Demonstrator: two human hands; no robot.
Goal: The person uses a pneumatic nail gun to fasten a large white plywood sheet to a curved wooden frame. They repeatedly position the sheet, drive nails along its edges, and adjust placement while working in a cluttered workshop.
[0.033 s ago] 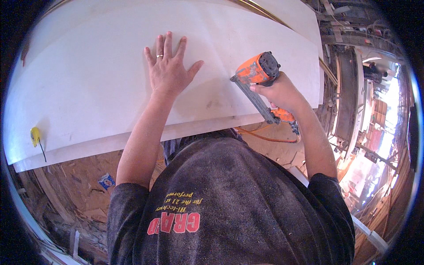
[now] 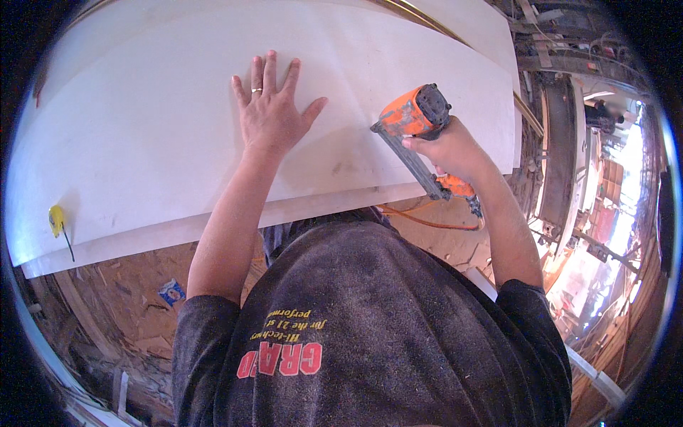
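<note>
My left hand (image 2: 274,117) lies flat on a large white panel (image 2: 156,135), its fingers spread and a ring on one of them. To the right, my right hand (image 2: 455,151) is wrapped round the grip of an orange and black nail gun (image 2: 407,114). The gun's nose end is at the panel's surface; whether it touches cannot be made out. Its long dark magazine slants back toward the panel's near edge. From the gun's rear an orange air hose (image 2: 434,222) hangs below the edge.
A yellow tape measure (image 2: 57,220) with a dark strip lies at the panel's left end. Metal-coloured strips (image 2: 427,23) run along the far side. Wood scraps and a blue wrapper (image 2: 171,292) litter the floor. Timber and clutter (image 2: 562,156) stand at the right.
</note>
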